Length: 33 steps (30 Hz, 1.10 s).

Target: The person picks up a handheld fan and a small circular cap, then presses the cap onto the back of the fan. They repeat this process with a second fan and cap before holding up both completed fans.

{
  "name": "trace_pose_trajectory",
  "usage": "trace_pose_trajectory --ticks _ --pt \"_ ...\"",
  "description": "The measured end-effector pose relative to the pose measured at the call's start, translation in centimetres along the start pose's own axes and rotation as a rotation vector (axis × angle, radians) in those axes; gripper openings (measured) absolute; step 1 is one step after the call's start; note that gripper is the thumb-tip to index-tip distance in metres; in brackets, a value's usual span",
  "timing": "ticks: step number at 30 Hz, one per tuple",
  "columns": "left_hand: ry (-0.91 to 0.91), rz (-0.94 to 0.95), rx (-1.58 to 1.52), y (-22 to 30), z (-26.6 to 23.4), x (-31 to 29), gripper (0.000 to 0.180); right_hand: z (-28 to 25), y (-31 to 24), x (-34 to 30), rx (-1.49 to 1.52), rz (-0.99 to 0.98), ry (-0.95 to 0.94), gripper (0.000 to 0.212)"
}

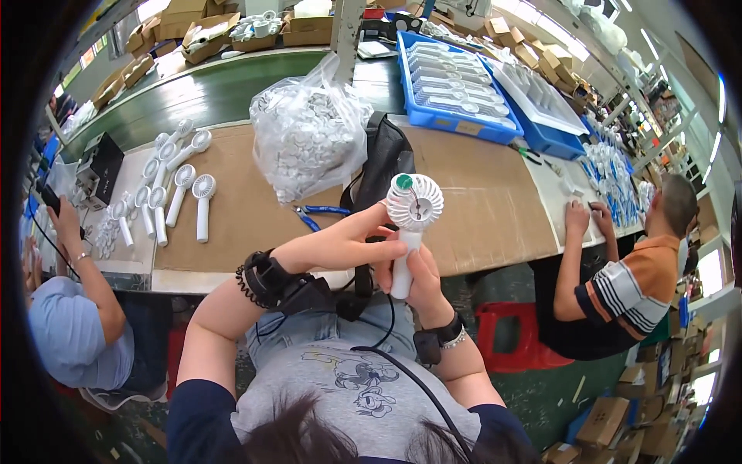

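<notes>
A white handheld fan [414, 207] is held upright in front of my body, its round grille facing up at me. My right hand [423, 282] wraps the lower part of the handle. Around the neck, just under the grille, the fingers of my left hand [367, 238] are closed, some of them hidden behind the fan head. A green round piece [404, 182] shows at the grille's upper left, with a thin dark line running from it toward the centre. Blue-handled pliers [325, 209] lie on the cardboard beyond my left hand.
Several white fans [203, 203] lie at the left. A clear bag [309, 139] of small white parts and a black bag [386, 147] stand ahead. Blue trays [464, 124] hold white parts at the far right. Co-workers sit on both sides; a red stool [506, 348] is at right.
</notes>
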<state>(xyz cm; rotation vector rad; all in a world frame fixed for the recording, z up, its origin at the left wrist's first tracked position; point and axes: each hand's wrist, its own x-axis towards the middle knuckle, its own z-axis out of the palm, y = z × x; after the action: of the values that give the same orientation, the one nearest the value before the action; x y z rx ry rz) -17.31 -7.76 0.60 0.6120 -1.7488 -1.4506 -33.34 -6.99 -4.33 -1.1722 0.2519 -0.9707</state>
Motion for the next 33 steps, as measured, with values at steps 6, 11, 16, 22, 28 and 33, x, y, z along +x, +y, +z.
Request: trace_pose_trajectory --ticks 6,11,16,22,28,33 --pt "0.144 -0.149 -0.417 0.3 -2.0 1.0 0.042 -0.2 1.4 2.5 -0.006 0.035 -0.027 0.040" --pt "0.190 -0.085 -0.190 -1.4 -4.4 0.5 0.041 -1.5 0.7 3.9 -0.366 0.072 0.003 0.034" --pt "0.134 -0.142 0.071 -0.6 -5.9 1.5 0.048 -4.9 -1.8 3.6 -0.550 -0.186 0.321 0.031" --pt "-0.028 0.051 0.365 -3.4 -7.1 3.9 0.052 -0.9 -5.4 4.0 -0.932 -0.653 0.406 0.027" --pt "0.031 -0.007 0.243 -5.1 -7.0 5.8 0.051 -1.0 -4.6 3.1 -0.989 -0.710 0.456 0.017" --pt "0.012 0.064 0.252 -4.3 -6.7 5.9 0.050 0.1 -4.4 3.6 -0.993 -0.728 0.512 0.018"
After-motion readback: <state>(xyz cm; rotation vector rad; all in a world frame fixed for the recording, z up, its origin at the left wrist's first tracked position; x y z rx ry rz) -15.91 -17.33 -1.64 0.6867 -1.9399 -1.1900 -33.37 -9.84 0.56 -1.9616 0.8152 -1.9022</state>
